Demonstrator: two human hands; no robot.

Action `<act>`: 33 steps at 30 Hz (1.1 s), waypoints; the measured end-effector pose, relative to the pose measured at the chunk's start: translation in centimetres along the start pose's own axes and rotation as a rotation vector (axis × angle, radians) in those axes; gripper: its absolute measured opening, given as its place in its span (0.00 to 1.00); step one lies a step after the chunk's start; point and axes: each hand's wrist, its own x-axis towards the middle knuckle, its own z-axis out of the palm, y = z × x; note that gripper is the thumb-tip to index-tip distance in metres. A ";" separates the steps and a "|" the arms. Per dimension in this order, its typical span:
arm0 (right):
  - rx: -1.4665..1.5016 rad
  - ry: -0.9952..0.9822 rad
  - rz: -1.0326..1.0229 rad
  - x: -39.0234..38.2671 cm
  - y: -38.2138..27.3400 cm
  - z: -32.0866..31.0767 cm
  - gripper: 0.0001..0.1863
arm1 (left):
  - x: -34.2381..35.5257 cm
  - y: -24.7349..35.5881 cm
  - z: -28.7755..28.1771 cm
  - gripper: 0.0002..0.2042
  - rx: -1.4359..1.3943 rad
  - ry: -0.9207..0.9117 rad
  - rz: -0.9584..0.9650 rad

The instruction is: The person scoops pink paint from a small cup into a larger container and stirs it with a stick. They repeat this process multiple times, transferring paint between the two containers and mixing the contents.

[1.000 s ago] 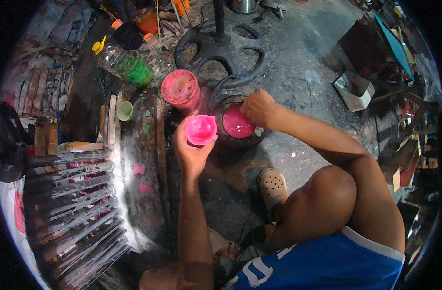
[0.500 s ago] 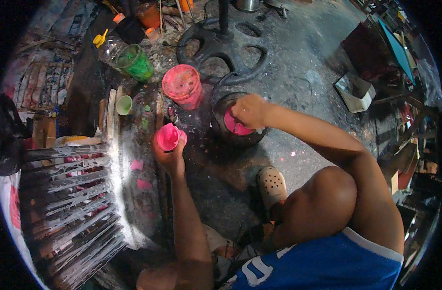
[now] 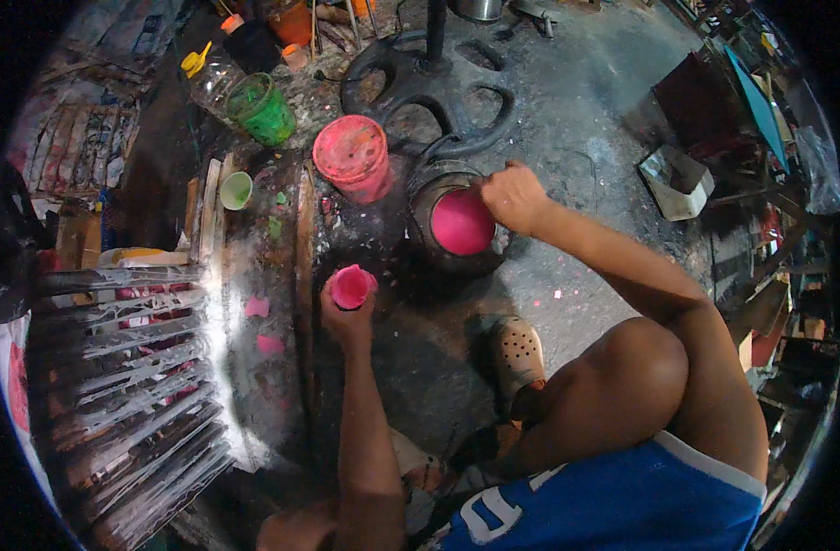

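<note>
Pink cup (image 3: 351, 286) upright in raised left hand (image 3: 347, 317).

At mid-frame the left hand (image 3: 348, 317) holds a small cup (image 3: 352, 286). Up and right of it the right hand (image 3: 512, 196) rests on the rim of a paint pot (image 3: 460, 223). A bucket (image 3: 352, 158) stands left of the pot — a jar (image 3: 260, 107) further upper left. Rows of sticks (image 3: 126, 367) fill the lower left.

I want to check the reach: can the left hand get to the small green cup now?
Probably yes. The left hand holds a pink cup, so it is occupied, but the green cup stands close with nothing between.
</note>
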 end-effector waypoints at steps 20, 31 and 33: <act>0.315 -0.104 -0.112 -3.7 1.7 2.6 0.09 | -2.4 -0.5 1.3 0.39 0.077 -0.103 -0.082; 0.276 -0.174 -0.086 -2.2 1.2 2.0 0.07 | -2.2 -0.9 1.6 0.41 0.145 -0.124 0.047; 0.311 -0.182 -0.118 -2.5 1.7 1.7 0.08 | -2.4 -0.8 1.2 0.41 0.187 -0.127 0.045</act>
